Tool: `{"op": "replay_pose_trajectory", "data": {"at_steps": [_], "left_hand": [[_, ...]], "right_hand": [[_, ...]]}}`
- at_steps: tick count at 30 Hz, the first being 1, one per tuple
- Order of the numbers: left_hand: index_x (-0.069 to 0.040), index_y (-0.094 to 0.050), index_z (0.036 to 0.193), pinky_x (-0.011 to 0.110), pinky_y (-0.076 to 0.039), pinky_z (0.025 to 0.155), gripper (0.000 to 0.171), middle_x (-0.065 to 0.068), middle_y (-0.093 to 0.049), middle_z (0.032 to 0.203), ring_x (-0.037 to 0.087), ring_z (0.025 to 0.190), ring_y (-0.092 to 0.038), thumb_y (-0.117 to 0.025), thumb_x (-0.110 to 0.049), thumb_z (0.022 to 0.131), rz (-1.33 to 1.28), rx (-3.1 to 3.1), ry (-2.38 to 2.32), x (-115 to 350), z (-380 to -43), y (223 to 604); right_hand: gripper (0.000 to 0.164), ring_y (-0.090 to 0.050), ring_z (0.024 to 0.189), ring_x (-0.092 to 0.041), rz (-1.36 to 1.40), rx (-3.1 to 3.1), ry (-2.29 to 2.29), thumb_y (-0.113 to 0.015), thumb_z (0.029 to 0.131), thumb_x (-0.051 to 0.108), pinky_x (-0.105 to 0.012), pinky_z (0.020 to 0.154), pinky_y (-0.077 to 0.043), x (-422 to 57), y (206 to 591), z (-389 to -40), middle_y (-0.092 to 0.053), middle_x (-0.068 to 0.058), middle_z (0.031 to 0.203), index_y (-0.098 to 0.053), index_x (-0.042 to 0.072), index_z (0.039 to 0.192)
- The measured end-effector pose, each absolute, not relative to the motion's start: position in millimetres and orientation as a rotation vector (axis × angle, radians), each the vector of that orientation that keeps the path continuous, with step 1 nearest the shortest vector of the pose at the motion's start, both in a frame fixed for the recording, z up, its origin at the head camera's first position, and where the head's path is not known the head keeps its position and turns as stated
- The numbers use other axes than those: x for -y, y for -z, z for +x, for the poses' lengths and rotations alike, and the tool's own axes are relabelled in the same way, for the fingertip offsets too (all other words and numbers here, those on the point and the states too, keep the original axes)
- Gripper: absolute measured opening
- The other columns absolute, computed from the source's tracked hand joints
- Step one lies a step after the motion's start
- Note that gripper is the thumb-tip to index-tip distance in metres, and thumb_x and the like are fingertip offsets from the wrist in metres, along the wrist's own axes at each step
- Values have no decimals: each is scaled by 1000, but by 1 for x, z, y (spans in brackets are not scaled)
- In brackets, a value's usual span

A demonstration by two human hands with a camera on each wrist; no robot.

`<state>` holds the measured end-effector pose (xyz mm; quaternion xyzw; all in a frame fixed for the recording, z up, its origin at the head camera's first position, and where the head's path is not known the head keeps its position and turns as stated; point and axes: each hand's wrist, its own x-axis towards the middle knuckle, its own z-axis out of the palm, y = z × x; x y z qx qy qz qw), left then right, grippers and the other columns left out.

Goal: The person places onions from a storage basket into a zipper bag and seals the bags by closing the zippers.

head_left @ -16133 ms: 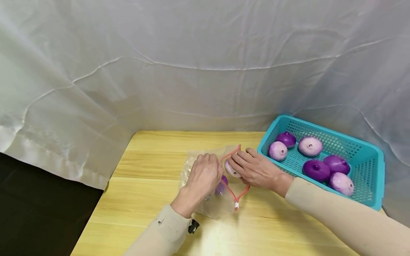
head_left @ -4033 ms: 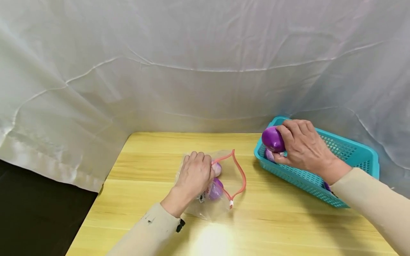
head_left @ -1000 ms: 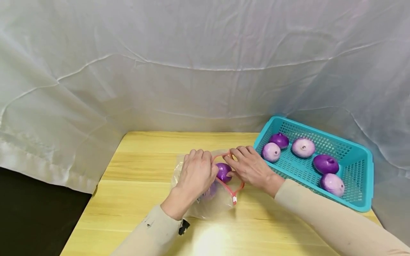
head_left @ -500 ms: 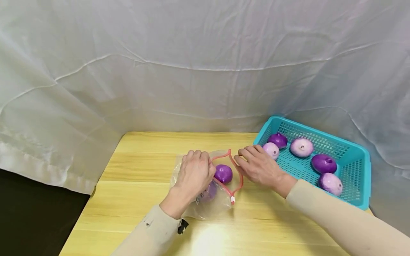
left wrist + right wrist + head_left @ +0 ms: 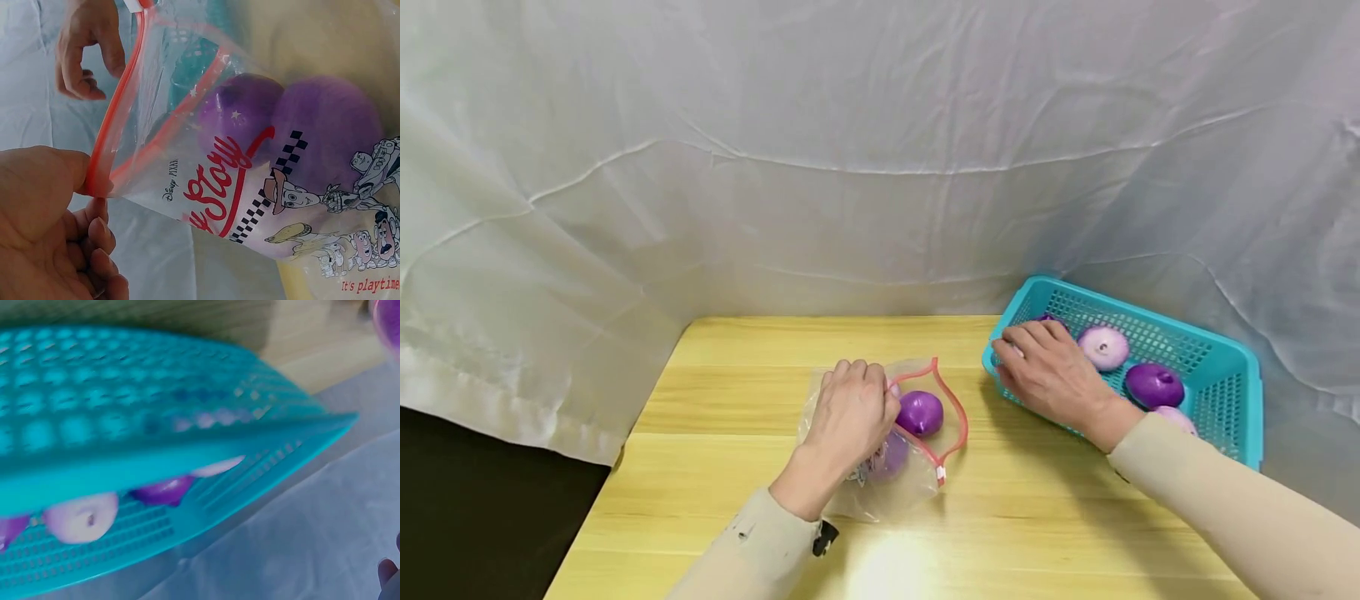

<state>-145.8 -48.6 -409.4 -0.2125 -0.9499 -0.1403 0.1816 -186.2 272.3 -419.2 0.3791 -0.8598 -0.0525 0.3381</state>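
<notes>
My left hand [image 5: 848, 417] pinches the red-edged mouth of a clear zip bag [image 5: 880, 498] between thumb and fingers. The left wrist view shows its Toy Story print. A dark purple onion [image 5: 921, 413] sits just inside the open mouth. Behind the plastic lie a second purple onion [image 5: 328, 134] and a paler one, partly hidden. My right hand [image 5: 1060, 372], fingers loosely bent, hovers over the left end of a turquoise basket [image 5: 1238, 375] and appears to hold nothing. Beneath it, the basket's left onions are mostly hidden. Only fingertips [image 5: 386, 570] show in the right wrist view.
Farther right in the basket lie a pale onion [image 5: 1103, 347], a dark purple onion [image 5: 1154, 385] and another pale one [image 5: 1176, 418] partly behind the sleeve. A grey-white curtain [image 5: 865, 225] hangs along the back of the wooden table [image 5: 700, 500].
Earlier my right hand lifted a dark purple onion from the basket and put it into the bag. It has let go and moved right, back over the basket. My left hand stays on the bag.
</notes>
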Motion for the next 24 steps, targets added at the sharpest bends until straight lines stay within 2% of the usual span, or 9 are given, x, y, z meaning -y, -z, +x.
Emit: {"op": "replay_pose_trajectory", "data": {"at_steps": [3,6,16,18,20,22,23,24], "left_hand": [[-13,-61,83,34,-38,69,20,-1,-51,75,21,73,-44,-65,-26,98,-593,2680,406,49,-146,410],[-13,-61,82,34,-38,70,22,-1,-51,75,21,73,-44,-64,-27,98,-593,2684,413,49,-146,411],[-13,-59,81,34,-38,70,22,-2,-50,75,21,73,-44,-64,-27,97,-594,2682,415,51,-145,411],[-14,-59,81,33,-37,70,21,-2,-49,75,21,72,-43,-65,-26,97,-596,2676,421,51,-145,411],[-14,-58,80,33,-37,69,22,-2,-49,74,21,72,-43,-66,-26,96,-598,2674,426,50,-145,411],[-14,-57,79,34,-37,69,23,-2,-49,74,21,72,-43,-67,-26,96,-598,2670,430,50,-146,412],[-14,-57,79,34,-37,69,23,-1,-49,74,21,72,-44,-67,-27,96,-598,2668,428,49,-146,412],[-14,-57,79,34,-38,69,24,-1,-50,74,21,72,-44,-67,-27,96,-596,2668,421,49,-146,412]], "right_hand": [[38,-60,97,-42,966,2241,128,-39,107,31,-54,82,-47,-291,418,-187,-63,-18,106,-63,2,112],[50,-60,99,-44,944,2262,144,-30,110,37,-56,83,-48,-311,415,-187,-64,-21,109,-64,1,114],[65,-59,100,-48,848,2374,256,-17,108,43,-58,83,-48,-371,404,-186,-63,-27,111,-62,-4,117],[63,-58,103,-48,826,2409,267,-21,108,43,-59,85,-47,-381,402,-186,-63,-28,112,-61,-4,119],[52,-57,106,-48,802,2443,282,-35,105,39,-60,87,-47,-390,400,-185,-62,-28,113,-60,-4,120],[44,-57,108,-49,779,2474,296,-50,98,33,-61,88,-47,-397,399,-185,-62,-29,114,-60,-4,121],[44,-57,109,-49,769,2487,300,-55,95,31,-62,89,-47,-400,399,-185,-62,-28,115,-60,-4,122],[43,-57,109,-49,763,2493,309,-56,96,31,-62,90,-47,-403,399,-185,-62,-29,115,-59,-4,122]]}}
